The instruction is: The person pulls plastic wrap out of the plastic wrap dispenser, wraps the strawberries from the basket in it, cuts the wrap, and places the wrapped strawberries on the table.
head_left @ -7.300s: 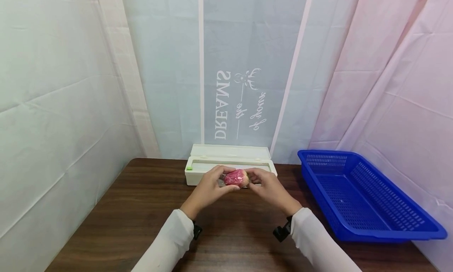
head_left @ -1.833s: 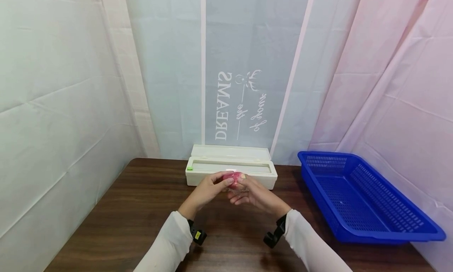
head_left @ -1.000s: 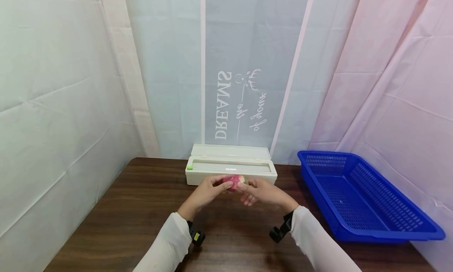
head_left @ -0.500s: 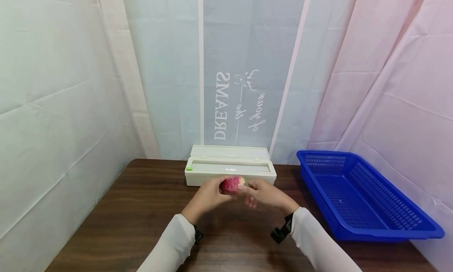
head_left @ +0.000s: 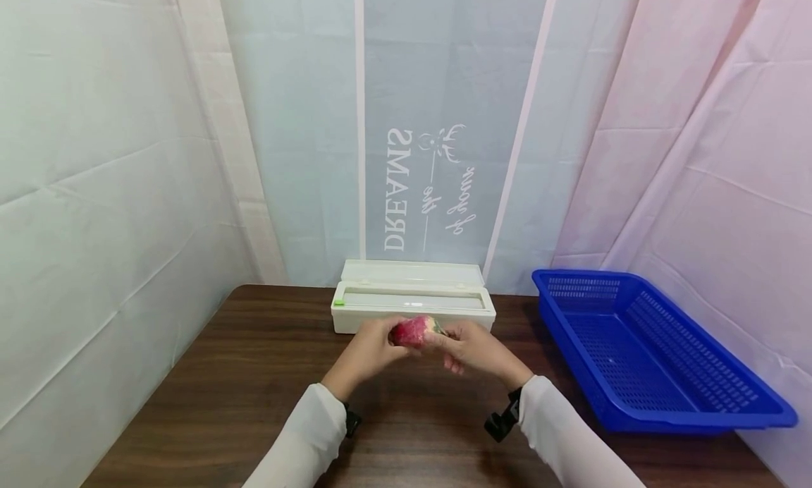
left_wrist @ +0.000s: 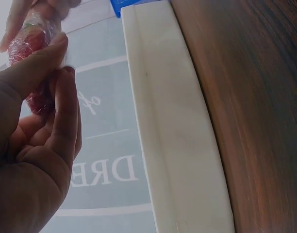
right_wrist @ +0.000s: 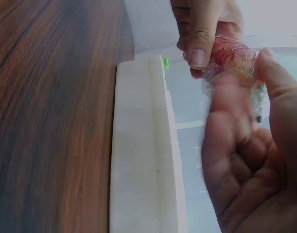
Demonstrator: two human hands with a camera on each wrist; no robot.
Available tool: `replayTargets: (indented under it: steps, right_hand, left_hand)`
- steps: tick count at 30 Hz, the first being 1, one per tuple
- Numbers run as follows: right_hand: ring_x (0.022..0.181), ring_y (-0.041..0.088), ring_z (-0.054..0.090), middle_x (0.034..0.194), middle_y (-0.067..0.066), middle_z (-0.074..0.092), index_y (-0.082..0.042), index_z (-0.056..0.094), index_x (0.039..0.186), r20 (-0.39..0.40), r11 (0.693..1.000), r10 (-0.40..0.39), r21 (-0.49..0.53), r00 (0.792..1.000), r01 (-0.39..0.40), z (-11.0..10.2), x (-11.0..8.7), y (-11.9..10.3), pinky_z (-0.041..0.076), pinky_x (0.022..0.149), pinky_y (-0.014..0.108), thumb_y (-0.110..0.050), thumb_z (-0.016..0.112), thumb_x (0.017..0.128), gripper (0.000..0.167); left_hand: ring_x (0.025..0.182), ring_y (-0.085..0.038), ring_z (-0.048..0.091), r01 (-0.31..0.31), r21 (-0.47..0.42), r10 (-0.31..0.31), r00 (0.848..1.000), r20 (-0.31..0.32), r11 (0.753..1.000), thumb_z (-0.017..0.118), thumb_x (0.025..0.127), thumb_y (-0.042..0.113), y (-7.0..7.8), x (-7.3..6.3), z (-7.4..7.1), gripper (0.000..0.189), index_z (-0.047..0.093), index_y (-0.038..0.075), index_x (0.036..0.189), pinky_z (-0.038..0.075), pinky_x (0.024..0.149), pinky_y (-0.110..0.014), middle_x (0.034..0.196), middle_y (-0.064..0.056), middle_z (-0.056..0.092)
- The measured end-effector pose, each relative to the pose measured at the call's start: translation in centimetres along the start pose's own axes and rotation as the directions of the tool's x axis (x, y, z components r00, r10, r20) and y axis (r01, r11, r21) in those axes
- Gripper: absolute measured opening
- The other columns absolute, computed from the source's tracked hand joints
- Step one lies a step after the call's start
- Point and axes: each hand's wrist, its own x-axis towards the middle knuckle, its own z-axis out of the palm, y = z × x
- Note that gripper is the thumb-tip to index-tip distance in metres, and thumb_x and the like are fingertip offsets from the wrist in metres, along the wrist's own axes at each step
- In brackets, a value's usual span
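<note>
A pinkish-red fruit with a pale yellow-green end (head_left: 414,332), wrapped in clear cling film, is held up between both hands in front of the box. My left hand (head_left: 371,350) grips its red end, thumb on the near side and fingers behind. At the pale end my right hand (head_left: 477,347) pinches with thumb and forefinger, while its other fingers curl below. Loose, crinkled film (right_wrist: 257,99) sticks out at that end in the right wrist view. Behind the hands stands a white cling film dispenser (head_left: 415,321), lid raised, with a green slider (head_left: 339,302) at its left.
A blue perforated plastic basket (head_left: 666,423) stands at the right of the dark wooden table (head_left: 254,396). Printed cloth (head_left: 438,86) hangs behind the table, and pale cloth walls (head_left: 108,192) close in both sides.
Both hands have lowered slightly and turned the fruit over seconds. The left thumb has shifted off its front, showing more red. The right hand stays at the pale end. Box and basket stay put.
</note>
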Motion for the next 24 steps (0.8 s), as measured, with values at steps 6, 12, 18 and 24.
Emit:
replayTargets:
  steps: [6, 12, 18, 24]
  right_hand:
    - [0.101, 0.019, 0.067, 0.116, 0.003, 0.068, -0.015, 0.057, 0.133, -0.11, 0.991, -0.131, -0.037, 0.985, 0.128, 0.0, -0.4, 0.1, 0.056, 0.082, 0.036, -0.039, 0.075, 0.091, 0.052]
    - [0.114, 0.022, 0.064, 0.139, 0.006, 0.057, -0.011, 0.046, 0.15, -0.098, 0.951, -0.306, -0.081, 0.947, 0.299, 0.2, -0.3, 0.2, 0.056, 0.087, 0.032, -0.029, 0.081, 0.087, 0.074]
    - [0.106, 0.018, 0.066, 0.133, 0.011, 0.061, -0.006, 0.047, 0.148, -0.121, 0.899, -0.378, -0.283, 0.918, 0.333, 0.8, -0.3, 0.0, 0.057, 0.081, 0.027, -0.018, 0.084, 0.084, 0.075]
    - [0.102, 0.019, 0.068, 0.122, 0.016, 0.067, 0.001, 0.05, 0.144, -0.12, 0.784, -0.483, -0.5, 0.867, 0.368, 0.9, -0.3, -0.5, 0.058, 0.079, 0.031, -0.013, 0.084, 0.084, 0.07]
  left_hand:
    - [0.081, -0.009, 0.061, 0.016, 0.004, -0.016, 1.0, 0.002, 1.0, 0.081, 0.085, 0.009, -0.3, -0.1, -0.5, 0.033, 0.07, 0.003, 0.116, 0.054, 0.07, -0.026, 0.103, -0.004, 0.071]
    - [0.083, -0.007, 0.063, -0.019, -0.03, 0.02, 1.0, 0.009, 0.999, 0.082, 0.086, 0.018, -0.3, 0.0, -0.2, 0.03, 0.072, 0.006, 0.111, 0.055, 0.072, -0.025, 0.102, -0.002, 0.072]
    - [0.083, -0.008, 0.063, -0.012, -0.048, 0.013, 1.0, 0.021, 0.999, 0.082, 0.086, 0.016, -0.1, -0.1, 0.0, 0.029, 0.072, 0.005, 0.111, 0.055, 0.073, -0.025, 0.101, -0.003, 0.072]
    - [0.085, -0.009, 0.064, -0.003, -0.04, 0.004, 1.0, 0.024, 0.999, 0.081, 0.086, 0.016, -0.1, 0.0, 0.0, 0.031, 0.072, 0.005, 0.113, 0.056, 0.075, -0.027, 0.103, -0.004, 0.072]
